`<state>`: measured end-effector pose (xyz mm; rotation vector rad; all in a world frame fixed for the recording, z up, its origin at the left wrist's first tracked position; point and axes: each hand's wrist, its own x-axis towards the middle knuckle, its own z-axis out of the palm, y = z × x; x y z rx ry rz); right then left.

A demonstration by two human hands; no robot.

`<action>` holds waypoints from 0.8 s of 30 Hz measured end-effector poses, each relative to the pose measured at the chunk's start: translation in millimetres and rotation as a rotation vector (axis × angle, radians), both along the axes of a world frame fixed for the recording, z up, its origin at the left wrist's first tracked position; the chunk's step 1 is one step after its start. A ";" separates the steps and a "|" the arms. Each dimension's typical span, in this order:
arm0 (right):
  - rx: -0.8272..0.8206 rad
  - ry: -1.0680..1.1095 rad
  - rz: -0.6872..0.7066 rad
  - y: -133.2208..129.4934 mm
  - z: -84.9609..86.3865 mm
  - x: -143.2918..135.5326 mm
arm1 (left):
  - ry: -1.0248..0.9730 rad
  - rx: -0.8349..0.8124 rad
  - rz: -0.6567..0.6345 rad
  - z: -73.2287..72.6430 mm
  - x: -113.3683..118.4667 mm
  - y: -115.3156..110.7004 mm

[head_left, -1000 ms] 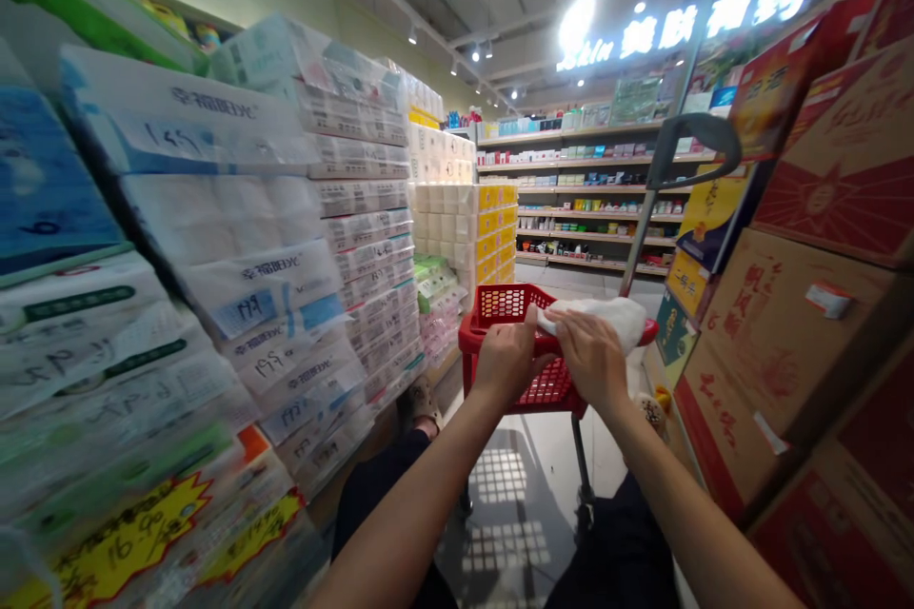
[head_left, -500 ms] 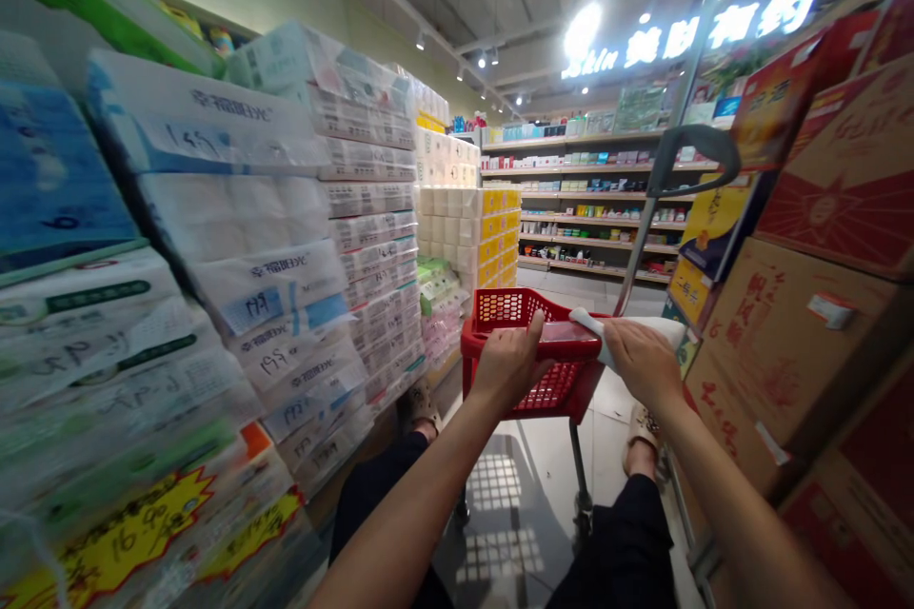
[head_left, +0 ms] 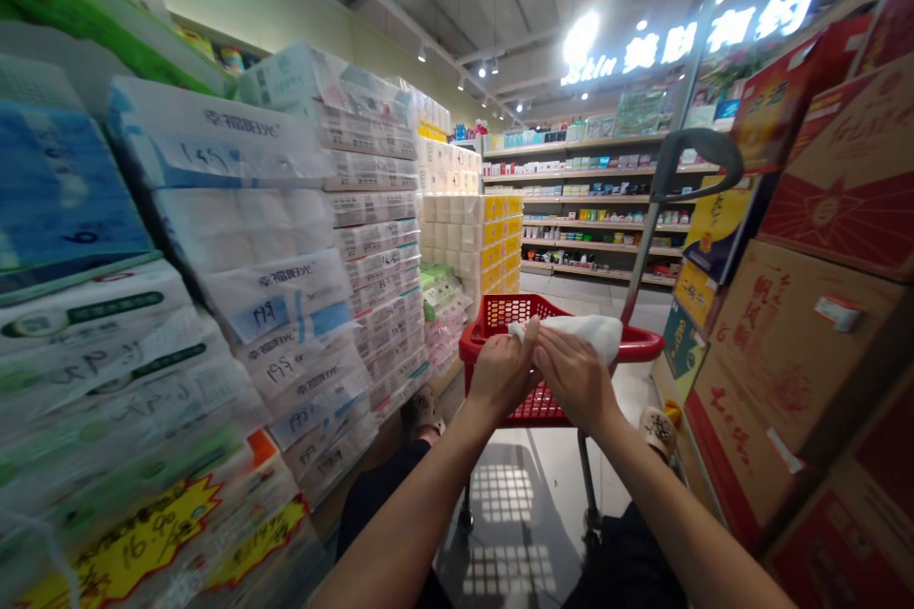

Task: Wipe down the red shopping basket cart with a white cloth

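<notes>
A red shopping cart (head_left: 641, 343) stands between my legs, its plastic basket facing away from me. My left hand (head_left: 504, 369) is closed around the left part of its handlebar, thumb up. Beside it, fingertips almost meeting the left thumb, my right hand (head_left: 573, 369) presses a white cloth (head_left: 601, 333) onto the handlebar. The cloth's loose end lies out to the right over the bar. Both hands cover the middle of the bar. Rising at the cart's right side is a metal pole with a grey loop handle (head_left: 696, 157).
Stacked tissue packs (head_left: 268, 238) rise close on the left, with yellow price tags (head_left: 143, 542) low down. Cardboard cartons (head_left: 792, 343) crowd the right side. Shelves of small goods (head_left: 600, 195) stand across the aisle ahead. My feet rest on either side of the cart.
My right hand has slid the white cloth leftward along the handlebar, up to my left hand, uncovering the bar's right end. The left hand stays on the bar.
</notes>
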<state>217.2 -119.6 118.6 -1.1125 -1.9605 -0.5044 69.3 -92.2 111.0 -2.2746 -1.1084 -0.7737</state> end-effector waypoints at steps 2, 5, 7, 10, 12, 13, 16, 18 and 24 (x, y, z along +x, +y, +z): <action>-0.023 -0.024 -0.035 -2.4 1.6 19.2 | -0.014 -0.016 -0.021 0.8 -2.6 -2.4; -0.053 -0.019 -0.150 -3.2 -1.0 53.8 | -0.023 -0.029 -0.036 1.2 -3.6 -5.5; -0.062 -0.004 -0.225 -1.9 -5.0 73.2 | -0.021 -0.035 -0.030 1.6 -2.7 -7.1; -0.065 0.022 -0.305 0.3 -9.2 84.6 | -0.014 -0.040 -0.013 2.2 -0.2 -9.0; -0.049 0.046 -0.331 0.0 -9.3 76.2 | -0.009 -0.037 -0.002 2.3 1.9 -9.7; -0.034 0.053 -0.328 -0.9 -8.7 67.3 | -0.008 -0.035 0.002 2.1 3.0 -9.8; 0.014 0.023 -0.228 -5.5 -7.0 30.6 | -0.012 -0.028 0.008 0.8 5.9 -8.5; 0.028 -0.010 -0.143 -8.5 -7.3 8.2 | -0.006 -0.013 0.029 -0.2 6.9 -7.0; 0.023 -0.138 -0.082 -6.4 -17.3 17.3 | 0.003 -0.005 -0.001 1.0 2.9 -4.5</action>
